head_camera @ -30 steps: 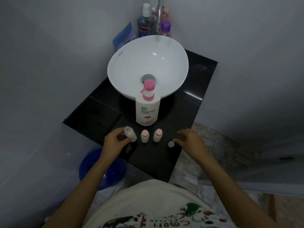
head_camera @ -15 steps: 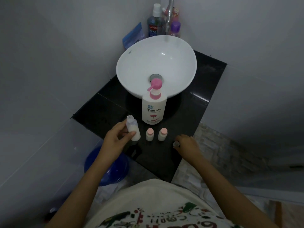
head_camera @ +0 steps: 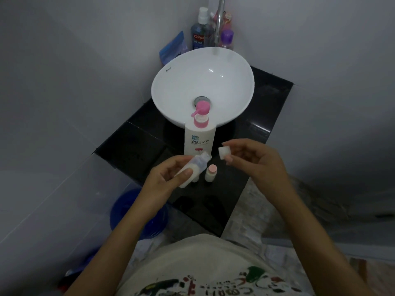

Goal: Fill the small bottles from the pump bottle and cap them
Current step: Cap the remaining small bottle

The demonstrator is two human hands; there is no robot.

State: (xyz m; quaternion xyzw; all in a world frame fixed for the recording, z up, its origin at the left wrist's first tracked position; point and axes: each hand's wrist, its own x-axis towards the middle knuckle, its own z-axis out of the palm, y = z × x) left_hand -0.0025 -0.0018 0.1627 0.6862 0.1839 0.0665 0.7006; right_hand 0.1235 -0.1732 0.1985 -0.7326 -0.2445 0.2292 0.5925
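Note:
My left hand (head_camera: 164, 180) grips an uncapped small bottle (head_camera: 195, 166), part full of white liquid and tilted with its neck toward the right. My right hand (head_camera: 256, 161) pinches a white cap (head_camera: 224, 153) a short way from that neck, not touching it. A white pump bottle (head_camera: 199, 137) with a pink pump stands on the black counter (head_camera: 245, 167) in front of the sink. One small bottle with a pink cap (head_camera: 210, 173) stands upright below the pump bottle. Another small bottle beside it is mostly hidden behind the held one.
A white round sink (head_camera: 203, 86) sits behind the pump bottle, with a tap (head_camera: 218, 24) and several toiletry bottles (head_camera: 199, 33) in the far corner. A blue bucket (head_camera: 130, 212) stands on the floor at the left, below the counter's edge. Walls close in on both sides.
My right hand picked the cap off the counter and raised it toward the bottle. My left hand lifted the open bottle higher and tilted its neck to the right.

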